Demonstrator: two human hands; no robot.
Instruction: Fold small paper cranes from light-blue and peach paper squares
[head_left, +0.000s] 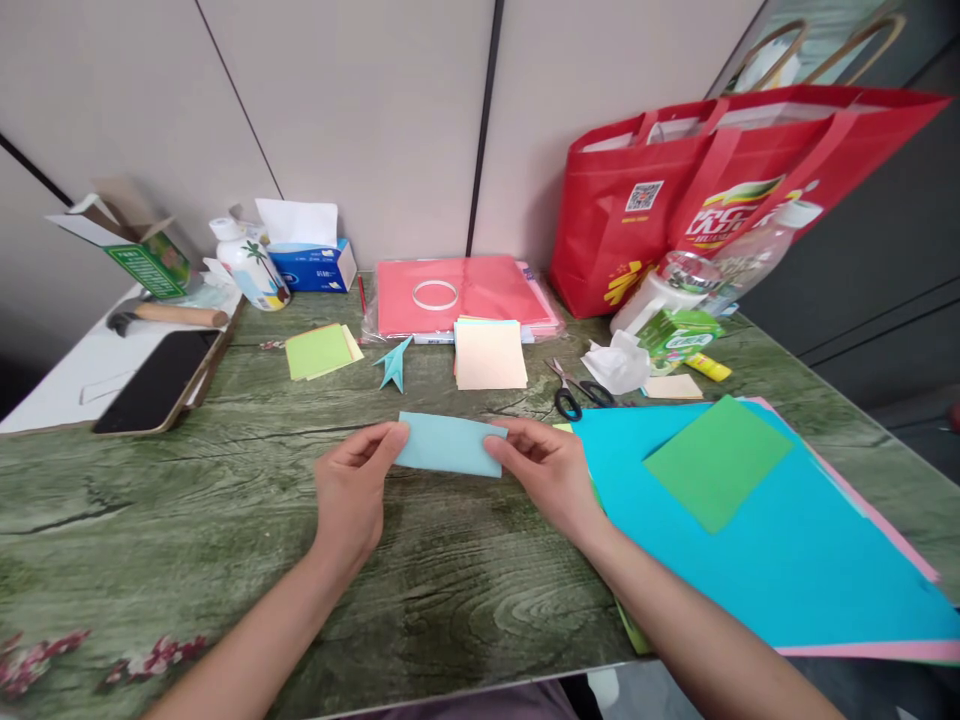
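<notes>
A light-blue sheet of paper (pixel 450 446), folded into a long rectangle, is held above the table between my two hands. My left hand (pixel 356 480) pinches its left end between thumb and fingers. At the opposite end, my right hand (pixel 547 470) grips the upper corner, thumb in front. Just beyond the paper lies a folded light-blue paper figure (pixel 394 364) with pointed ends. A stack of pale square papers (pixel 491 356) sits behind my hands, and black-handled scissors (pixel 574 390) rest near my right hand.
Large blue sheets (pixel 675 540) with a green square (pixel 718 462) on top cover the right side. A red bag (pixel 637 220) stands at the back right. Left are a phone (pixel 161 380), a hammer (pixel 169 314), a white bottle (pixel 251 265) and green squares (pixel 319 352).
</notes>
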